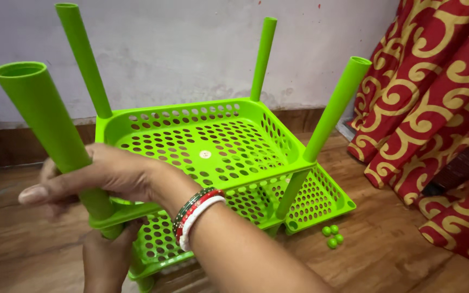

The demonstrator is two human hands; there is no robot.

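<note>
Two green plastic baskets make up a rack in the middle of the frame: the upper basket sits in the centre, its perforated floor showing a small round pale sticker in the middle, and the lower basket juts out beneath it toward the lower right. Four green tubes rise from the upper basket's corners: the nearest tube at the left of the frame, a second tube at upper left, a third tube at upper centre and a fourth tube at right, which runs on down into the lower basket. The right hand, wearing red, white and green bangles, is wrapped around the nearest tube where it meets the basket corner. The left hand, at the lower left, is under that same corner; how its fingers are closed cannot be told. Three small green caps lie together on the wooden floor at lower right, just beside the lower basket. A red curtain with gold swirls fills the right edge.
</note>
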